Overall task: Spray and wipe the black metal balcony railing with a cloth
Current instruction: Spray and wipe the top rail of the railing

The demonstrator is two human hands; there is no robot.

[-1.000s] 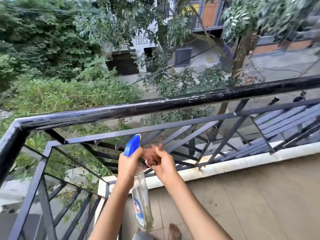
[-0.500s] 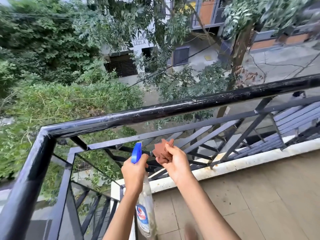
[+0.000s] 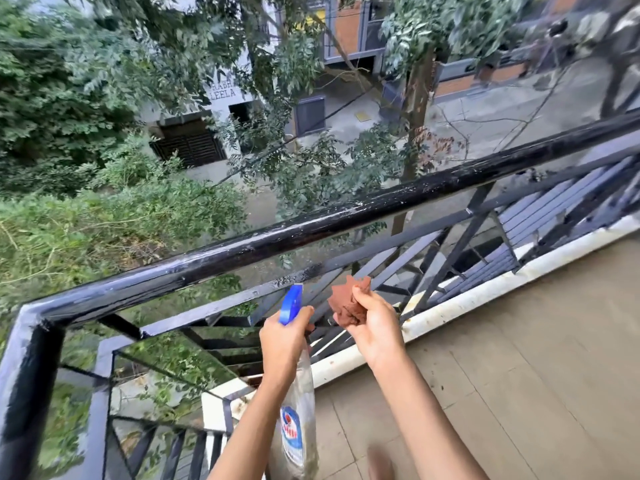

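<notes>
the left hand (image 3: 284, 336) gripped the clear plastic spray bottle with a blue trigger head (image 3: 294, 403), nozzle aimed at the rail, likely for spraying. the right hand (image 3: 372, 323) pinched a crumpled reddish-brown cloth (image 3: 346, 303), ready for wiping. the black metal balcony railing (image 3: 311, 230) ran just beyond both.

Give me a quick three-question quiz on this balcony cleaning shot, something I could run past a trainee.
1. True or false: the right hand holds the spray bottle.
2. What colour is the bunched cloth? A) blue B) reddish-brown C) white
3. Short answer: is the cloth touching the top rail yet?

Key
1. False: the left hand grips the bottle.
2. B
3. No, it is held below the rail, apart from it.
</notes>
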